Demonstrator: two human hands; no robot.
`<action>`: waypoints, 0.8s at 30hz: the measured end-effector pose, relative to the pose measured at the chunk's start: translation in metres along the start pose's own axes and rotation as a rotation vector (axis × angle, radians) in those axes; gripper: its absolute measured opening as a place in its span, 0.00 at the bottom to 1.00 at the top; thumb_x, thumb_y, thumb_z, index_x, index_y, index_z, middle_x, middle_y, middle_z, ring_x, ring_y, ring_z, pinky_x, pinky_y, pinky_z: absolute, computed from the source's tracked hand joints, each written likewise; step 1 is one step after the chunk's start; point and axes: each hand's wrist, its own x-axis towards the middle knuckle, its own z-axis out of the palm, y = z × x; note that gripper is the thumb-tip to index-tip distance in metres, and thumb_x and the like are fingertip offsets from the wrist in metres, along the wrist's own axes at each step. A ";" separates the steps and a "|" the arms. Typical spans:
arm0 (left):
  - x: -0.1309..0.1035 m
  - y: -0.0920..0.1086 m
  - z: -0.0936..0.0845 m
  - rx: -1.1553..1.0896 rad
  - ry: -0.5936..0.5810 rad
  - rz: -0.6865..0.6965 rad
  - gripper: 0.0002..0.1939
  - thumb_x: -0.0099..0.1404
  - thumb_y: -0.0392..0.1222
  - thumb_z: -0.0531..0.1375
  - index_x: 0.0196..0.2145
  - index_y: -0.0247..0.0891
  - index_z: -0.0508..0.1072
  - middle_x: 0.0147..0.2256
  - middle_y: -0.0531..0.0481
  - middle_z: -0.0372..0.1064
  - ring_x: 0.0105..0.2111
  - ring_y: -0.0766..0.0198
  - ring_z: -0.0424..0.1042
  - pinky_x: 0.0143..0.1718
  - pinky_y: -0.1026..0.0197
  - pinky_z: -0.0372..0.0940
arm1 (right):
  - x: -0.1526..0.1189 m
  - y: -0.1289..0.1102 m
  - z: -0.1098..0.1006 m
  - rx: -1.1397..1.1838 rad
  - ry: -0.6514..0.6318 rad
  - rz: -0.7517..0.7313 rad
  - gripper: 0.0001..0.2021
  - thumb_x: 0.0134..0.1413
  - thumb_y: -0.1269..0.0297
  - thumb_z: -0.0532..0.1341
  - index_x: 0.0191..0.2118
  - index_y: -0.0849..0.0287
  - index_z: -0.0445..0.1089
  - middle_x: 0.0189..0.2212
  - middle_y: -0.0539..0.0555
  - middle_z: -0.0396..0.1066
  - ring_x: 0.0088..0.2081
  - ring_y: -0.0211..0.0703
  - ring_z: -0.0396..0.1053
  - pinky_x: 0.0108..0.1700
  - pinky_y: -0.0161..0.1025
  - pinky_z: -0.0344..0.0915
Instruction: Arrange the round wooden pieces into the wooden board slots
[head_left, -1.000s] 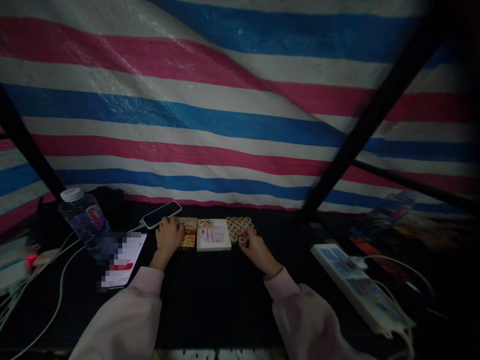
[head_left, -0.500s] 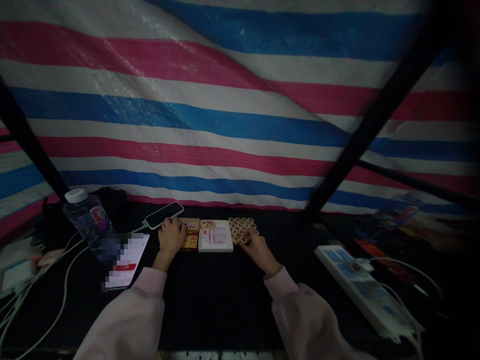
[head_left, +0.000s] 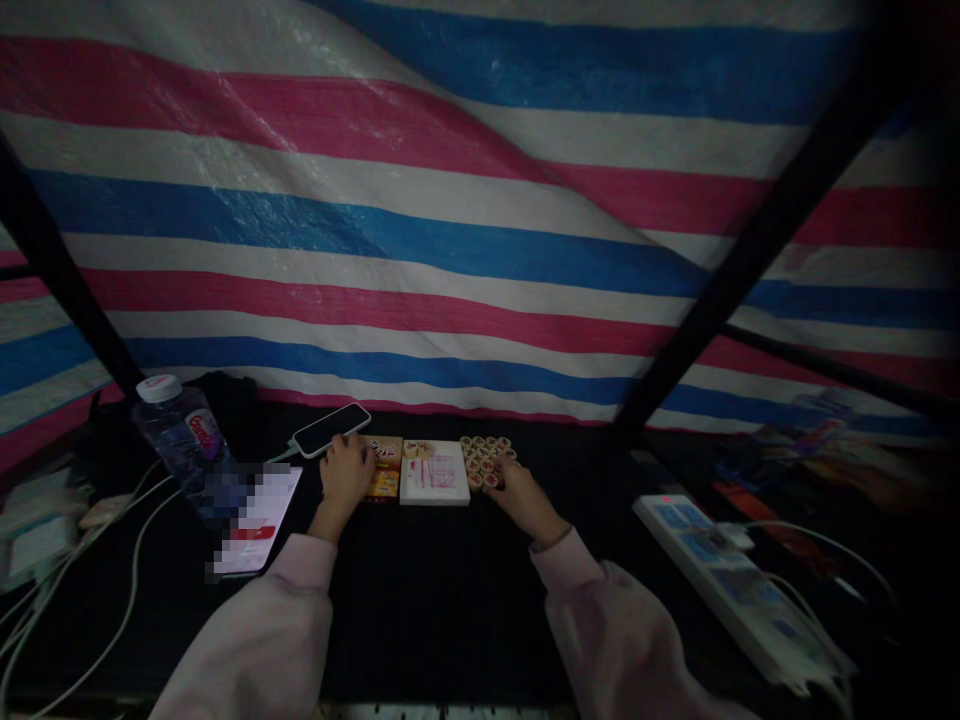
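My left hand point(head_left: 347, 482) lies over the left end of a brown and yellow printed box point(head_left: 385, 468), fingers stretched onto it. Touching the box's right side is a white tray-like box point(head_left: 435, 480) with a sheet of pink-red line print on it. Two round xiangqi pieces point(head_left: 418, 450) lie at its upper left. Several more xiangqi pieces point(head_left: 480, 444) stand close together in rows right of the white box. At the near edge of these rows, my right hand point(head_left: 525, 500) has its fingertips closed on a red-marked piece point(head_left: 490, 480); the fingers partly cover neighbouring pieces.
Behind my left hand lies a phone point(head_left: 331, 430) with a cable. A lit phone point(head_left: 259, 530) and a clear bottle point(head_left: 184, 435) are at left, near white cables. A power strip point(head_left: 739, 590) with plugs runs along the right. Striped sheeting point(head_left: 450, 230) hangs behind the black table.
The view has shifted slightly, moving everything a little to the right in the picture. Both hands keep almost the same places against the boxes and pieces.
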 end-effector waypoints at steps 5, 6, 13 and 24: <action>0.000 0.000 0.000 0.003 -0.005 -0.003 0.21 0.66 0.48 0.45 0.50 0.35 0.64 0.47 0.38 0.61 0.46 0.51 0.66 0.43 0.51 0.61 | 0.002 -0.011 -0.008 -0.128 -0.067 0.062 0.15 0.49 0.68 0.60 0.45 0.61 0.63 0.41 0.59 0.70 0.41 0.45 0.70 0.38 0.36 0.64; 0.000 0.000 0.000 0.003 -0.003 -0.002 0.21 0.66 0.48 0.45 0.50 0.35 0.64 0.47 0.38 0.61 0.46 0.51 0.66 0.43 0.51 0.61 | 0.001 -0.014 -0.011 -0.170 -0.079 0.072 0.16 0.49 0.67 0.60 0.46 0.61 0.63 0.41 0.59 0.71 0.41 0.46 0.70 0.38 0.36 0.63; 0.001 0.000 0.001 -0.004 -0.002 -0.005 0.21 0.66 0.49 0.45 0.51 0.35 0.64 0.47 0.37 0.61 0.46 0.51 0.66 0.44 0.51 0.61 | 0.008 -0.059 -0.031 -0.387 -0.128 0.073 0.13 0.50 0.72 0.56 0.44 0.60 0.66 0.41 0.61 0.72 0.43 0.51 0.71 0.38 0.40 0.62; -0.001 0.001 0.000 0.001 0.011 0.004 0.21 0.66 0.48 0.46 0.50 0.34 0.64 0.47 0.37 0.61 0.46 0.50 0.66 0.44 0.51 0.61 | 0.044 -0.105 0.033 -0.309 -0.045 -0.125 0.10 0.54 0.68 0.54 0.44 0.59 0.64 0.41 0.59 0.71 0.43 0.47 0.69 0.38 0.38 0.58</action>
